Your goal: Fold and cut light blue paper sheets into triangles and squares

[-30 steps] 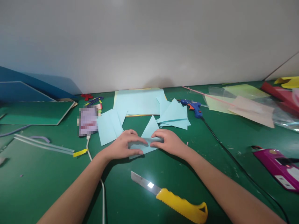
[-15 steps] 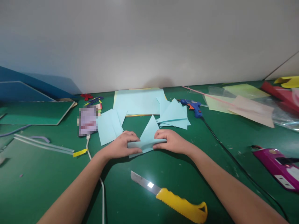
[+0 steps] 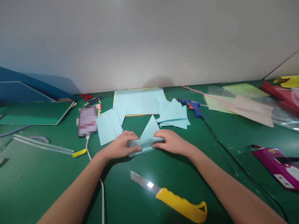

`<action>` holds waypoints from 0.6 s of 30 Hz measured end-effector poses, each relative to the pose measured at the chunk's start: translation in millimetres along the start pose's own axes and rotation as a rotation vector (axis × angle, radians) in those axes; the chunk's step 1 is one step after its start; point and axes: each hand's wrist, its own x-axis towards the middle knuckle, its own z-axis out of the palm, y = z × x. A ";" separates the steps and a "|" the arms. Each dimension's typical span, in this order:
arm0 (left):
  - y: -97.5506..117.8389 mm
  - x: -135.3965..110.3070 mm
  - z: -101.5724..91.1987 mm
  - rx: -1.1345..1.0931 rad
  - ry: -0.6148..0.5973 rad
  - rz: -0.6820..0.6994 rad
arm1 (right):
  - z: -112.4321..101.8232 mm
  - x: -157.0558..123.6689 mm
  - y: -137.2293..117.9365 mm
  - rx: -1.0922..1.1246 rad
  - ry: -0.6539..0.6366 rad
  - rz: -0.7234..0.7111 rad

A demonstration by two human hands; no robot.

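My left hand and my right hand both pinch a light blue folded paper piece on the green table. Its point stands up toward the wall, and its near edge is folded between my fingertips. Just behind it lies a pile of blue folded triangles, and to the left are flat blue paper squares. A large blue sheet lies farther back.
A yellow-handled utility knife lies near me with its blade out. A blue glue gun with a black cord sits back right. A magenta device is at the right edge. A white cable runs past my left arm.
My fingers lifted the near edge of the paper, folded it over, and have now pressed it lower again. Both hands stayed in place.
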 end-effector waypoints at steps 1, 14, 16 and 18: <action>0.0 -0.2 0.3 0.006 0.005 0.003 | 0.1 0.1 -0.2 -0.006 0.005 0.000; 0.5 4.9 -0.8 0.004 0.047 0.206 | 1.6 1.0 0.0 -0.064 0.013 -0.029; -0.8 5.0 -0.6 0.013 0.041 0.202 | 2.3 1.0 1.0 -0.055 0.013 -0.038; -1.9 4.6 -0.2 0.019 0.038 0.202 | 2.8 1.1 1.7 -0.046 0.016 -0.037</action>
